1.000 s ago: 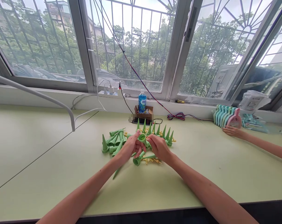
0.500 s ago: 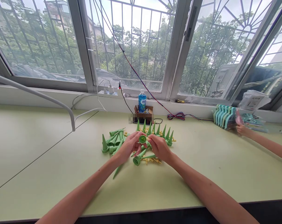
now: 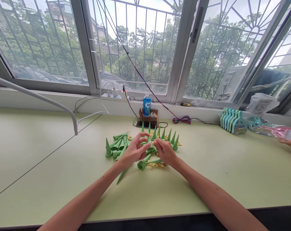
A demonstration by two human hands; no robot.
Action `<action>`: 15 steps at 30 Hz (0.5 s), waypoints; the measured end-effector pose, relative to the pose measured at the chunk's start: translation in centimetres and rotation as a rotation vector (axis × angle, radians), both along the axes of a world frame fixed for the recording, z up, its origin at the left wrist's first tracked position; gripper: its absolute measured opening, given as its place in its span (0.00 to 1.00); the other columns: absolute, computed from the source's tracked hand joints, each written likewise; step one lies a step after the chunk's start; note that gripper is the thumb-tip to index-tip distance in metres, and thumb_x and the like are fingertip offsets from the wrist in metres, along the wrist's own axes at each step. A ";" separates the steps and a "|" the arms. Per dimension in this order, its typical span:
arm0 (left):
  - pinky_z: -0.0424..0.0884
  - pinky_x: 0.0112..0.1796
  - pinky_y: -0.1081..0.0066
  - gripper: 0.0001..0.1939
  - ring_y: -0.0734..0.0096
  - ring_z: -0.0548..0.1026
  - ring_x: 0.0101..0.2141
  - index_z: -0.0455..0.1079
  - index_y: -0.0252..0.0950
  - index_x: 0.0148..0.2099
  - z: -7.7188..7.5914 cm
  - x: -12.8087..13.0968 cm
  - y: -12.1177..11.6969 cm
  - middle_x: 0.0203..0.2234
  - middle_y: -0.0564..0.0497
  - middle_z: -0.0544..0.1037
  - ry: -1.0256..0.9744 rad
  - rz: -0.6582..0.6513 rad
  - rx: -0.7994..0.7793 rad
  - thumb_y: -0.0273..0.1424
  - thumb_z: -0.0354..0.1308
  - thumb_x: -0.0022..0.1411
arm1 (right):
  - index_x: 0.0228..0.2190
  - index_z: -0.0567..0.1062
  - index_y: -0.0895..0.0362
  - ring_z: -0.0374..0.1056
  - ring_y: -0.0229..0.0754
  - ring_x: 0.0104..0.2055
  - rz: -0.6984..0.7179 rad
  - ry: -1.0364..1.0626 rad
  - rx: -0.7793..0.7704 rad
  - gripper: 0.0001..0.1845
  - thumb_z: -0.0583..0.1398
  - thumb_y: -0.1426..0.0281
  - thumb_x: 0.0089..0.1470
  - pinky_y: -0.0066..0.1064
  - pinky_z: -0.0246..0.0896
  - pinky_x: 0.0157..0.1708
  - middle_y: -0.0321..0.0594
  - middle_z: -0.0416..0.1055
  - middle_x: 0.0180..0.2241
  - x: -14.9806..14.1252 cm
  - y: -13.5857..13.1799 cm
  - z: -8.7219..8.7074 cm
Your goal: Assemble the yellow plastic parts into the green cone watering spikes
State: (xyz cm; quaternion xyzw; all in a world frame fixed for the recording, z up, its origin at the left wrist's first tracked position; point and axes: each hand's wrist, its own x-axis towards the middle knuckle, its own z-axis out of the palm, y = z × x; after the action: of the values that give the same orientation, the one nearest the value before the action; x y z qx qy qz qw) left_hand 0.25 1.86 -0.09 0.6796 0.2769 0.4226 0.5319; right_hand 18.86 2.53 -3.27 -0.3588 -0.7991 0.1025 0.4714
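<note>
My left hand (image 3: 136, 149) curls its thumb and fingers around a green plastic watering spike (image 3: 149, 140), which points upward. Close against that spike, my right hand (image 3: 164, 150) is closed in a pinch; whatever sits between its fingertips is too small to make out. Behind both hands stands a row of upright green spikes (image 3: 169, 136) with small yellow nozzles around their bases. To the left lies a heap of loose green spikes (image 3: 116, 146). In front, another spike (image 3: 141, 165) rests on its side beside a small pile of yellow nozzles (image 3: 156, 165).
A blue bottle (image 3: 146, 106) stands in a small carton (image 3: 155, 113) by the window, behind a phone (image 3: 149, 125). Bundled cable (image 3: 181, 119) lies to its right. Far right are hangers (image 3: 232, 121) and a co-worker's hand (image 3: 290, 143) on pink plastic. A white tube (image 3: 63, 107) arches at left.
The spike in my left hand has turned from its open end facing me to tip up. My right hand stays beside it. The co-worker's hand has carried a pink hanger rightward.
</note>
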 end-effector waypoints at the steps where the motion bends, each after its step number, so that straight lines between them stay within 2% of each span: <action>1: 0.57 0.14 0.81 0.22 0.89 0.64 0.14 0.57 0.43 0.54 -0.1 0.0 0.0 0.36 0.54 0.69 0.002 -0.002 0.013 0.43 0.58 0.63 | 0.24 0.55 0.54 0.45 0.33 0.21 -0.002 0.004 -0.007 0.19 0.46 0.62 0.67 0.26 0.43 0.24 0.29 0.52 0.20 0.0 0.0 0.0; 6: 0.57 0.14 0.82 0.24 0.91 0.61 0.15 0.54 0.46 0.58 -0.6 0.2 0.0 0.43 0.50 0.70 0.021 0.013 0.100 0.40 0.58 0.63 | 0.24 0.54 0.54 0.45 0.33 0.21 -0.016 0.045 -0.057 0.20 0.47 0.61 0.67 0.26 0.43 0.23 0.29 0.52 0.20 -0.2 0.2 0.0; 12: 0.59 0.18 0.81 0.27 0.91 0.61 0.16 0.52 0.48 0.61 -1.0 0.3 0.1 0.49 0.45 0.71 0.140 0.152 0.251 0.35 0.57 0.63 | 0.21 0.56 0.55 0.47 0.33 0.21 -0.024 0.129 -0.165 0.23 0.48 0.58 0.66 0.27 0.43 0.23 0.30 0.53 0.19 -0.7 0.2 0.0; 15: 0.60 0.20 0.81 0.26 0.91 0.60 0.16 0.53 0.47 0.61 -1.1 0.3 0.0 0.49 0.45 0.72 0.181 0.191 0.312 0.32 0.55 0.64 | 0.21 0.58 0.56 0.49 0.33 0.21 -0.017 0.151 -0.186 0.24 0.48 0.58 0.66 0.27 0.46 0.24 0.31 0.55 0.19 -0.8 0.2 0.2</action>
State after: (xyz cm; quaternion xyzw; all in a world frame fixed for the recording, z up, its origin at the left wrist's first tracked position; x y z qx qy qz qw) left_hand 0.60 1.89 -1.14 0.7596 0.3179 0.4463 0.3504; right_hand 18.01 2.71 -3.07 -0.3989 -0.7452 0.1989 0.4960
